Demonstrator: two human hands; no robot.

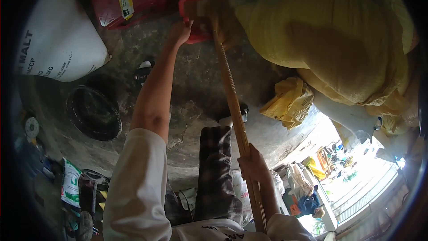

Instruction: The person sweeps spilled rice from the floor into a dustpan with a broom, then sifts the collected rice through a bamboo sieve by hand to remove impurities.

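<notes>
My left hand (pixel 180 33) reaches far forward, its fingers closed on the near left edge of a red plastic dustpan (pixel 191 38) low by the concrete floor. A broom (pixel 234 98) with a long wooden handle runs from beside my body out to the dustpan. Its brown bristle head (pixel 227 27) is blurred and lies over the dustpan's right part. Lower down, my right hand (pixel 253 165) is wrapped round the broom handle. What lies inside the dustpan cannot be made out.
A white malt sack (pixel 67 35) and a red plastic container (pixel 127 0) stand left. Large yellow sacks (pixel 330 35) fill the right, with a crumpled yellow bag (pixel 289 100) below. A black basin (pixel 93 112) lies on the floor. Another person (pixel 309 203) appears near the bright opening.
</notes>
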